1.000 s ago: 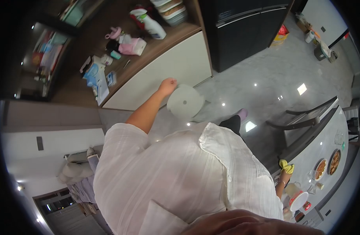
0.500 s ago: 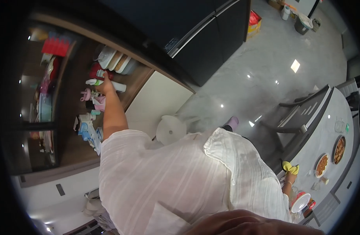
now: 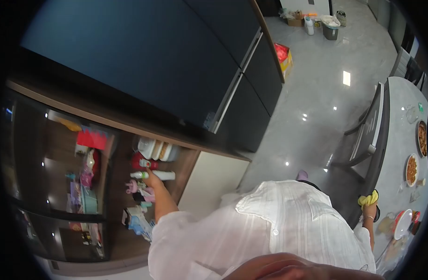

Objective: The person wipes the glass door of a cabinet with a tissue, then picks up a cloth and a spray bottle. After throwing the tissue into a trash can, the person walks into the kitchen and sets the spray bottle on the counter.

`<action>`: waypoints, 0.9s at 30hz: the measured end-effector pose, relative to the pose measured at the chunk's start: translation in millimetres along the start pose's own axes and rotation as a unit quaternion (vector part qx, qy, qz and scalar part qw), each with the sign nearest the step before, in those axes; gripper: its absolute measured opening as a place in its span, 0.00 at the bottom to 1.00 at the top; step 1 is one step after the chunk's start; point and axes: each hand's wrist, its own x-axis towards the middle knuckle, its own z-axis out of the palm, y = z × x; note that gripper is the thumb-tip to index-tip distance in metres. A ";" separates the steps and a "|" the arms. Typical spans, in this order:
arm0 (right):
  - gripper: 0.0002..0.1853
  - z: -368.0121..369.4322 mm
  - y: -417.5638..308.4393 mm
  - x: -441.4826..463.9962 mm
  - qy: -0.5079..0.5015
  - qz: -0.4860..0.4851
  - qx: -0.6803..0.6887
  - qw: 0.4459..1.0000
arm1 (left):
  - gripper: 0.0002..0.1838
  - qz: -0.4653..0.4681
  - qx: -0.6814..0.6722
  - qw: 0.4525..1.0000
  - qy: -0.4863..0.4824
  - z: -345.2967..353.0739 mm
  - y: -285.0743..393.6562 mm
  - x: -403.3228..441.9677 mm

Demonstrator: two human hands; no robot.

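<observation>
In the open shelf at the left, my left hand (image 3: 151, 180) is closed around a white bottle (image 3: 165, 175) with a green-and-white top. The bottle lies across the view, its two ends showing on either side of the fingers. Close by are a red container (image 3: 139, 160), a pink item (image 3: 131, 187) and white tubs (image 3: 154, 150). Over at the right, my right hand (image 3: 370, 211) grips a bunched yellow cloth (image 3: 369, 199) at the edge of the grey table (image 3: 395, 133).
A tall dark fridge (image 3: 144, 70) stands beyond the shelf. Plates of food (image 3: 411, 171) and a red-rimmed white bowl (image 3: 403, 224) sit on the table. A dark chair (image 3: 367, 135) is tucked against it. A bin (image 3: 331, 31) and a yellow box (image 3: 286, 65) stand on the floor.
The view has turned, so the shelf and both hands appear lower and farther right. My left hand remains on the bottle, and my right hand still grips the yellow cloth.
</observation>
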 end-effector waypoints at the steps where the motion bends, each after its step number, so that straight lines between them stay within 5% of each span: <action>1: 0.30 5.5 -18.0 -14.0 -0.020 -0.014 0.018 1.000 | 0.28 0.018 -0.028 0.999 0.003 0.1 -12.0 4.8; 3: 0.26 38.0 -39.2 -24.3 -0.110 -0.041 0.039 0.992 | 0.24 -0.060 -0.092 0.994 -0.012 -6.4 -10.6 6.4; 5: 0.34 87.9 -81.0 -34.0 -0.088 -0.118 0.009 0.989 | 0.21 -0.115 -0.144 0.981 -0.061 -10.9 -10.4 11.5; 6: 0.36 104.7 -114.4 -36.8 -0.098 -0.135 0.029 0.986 | 0.20 -0.060 -0.152 0.984 -0.064 -11.1 -13.1 9.0; 9: 0.19 138.4 -227.1 -47.4 -0.109 -0.233 0.219 0.941 | 0.16 0.079 -0.137 0.983 -0.093 -18.8 -21.9 -2.2; 12: 0.19 117.8 -335.1 -73.7 -0.196 -0.287 0.262 0.900 | 0.13 0.151 -0.024 0.972 -0.180 -37.9 -2.5 -42.2; 13: 0.20 113.1 -360.2 -70.3 -0.228 -0.336 0.277 0.871 | 0.12 0.147 -0.031 0.966 -0.209 -42.1 19.5 -73.6; 17: 0.24 68.1 -454.2 -60.4 -0.429 -0.225 0.517 0.706 | 0.10 0.166 -0.076 0.907 -0.379 -16.1 34.6 -158.7; 23: 0.15 33.2 -536.1 45.1 -0.578 -0.203 0.668 0.423 | 0.05 0.050 -0.206 0.825 -0.524 106.2 196.6 -328.3; 25: 0.16 12.9 -551.4 71.3 -0.551 -0.183 0.684 0.441 | 0.04 0.129 -0.183 0.794 -0.565 148.6 225.4 -355.5; 27: 0.15 1.1 -566.7 99.7 -0.515 -0.168 0.683 0.490 | 0.04 0.100 -0.200 0.770 -0.597 181.4 259.7 -374.8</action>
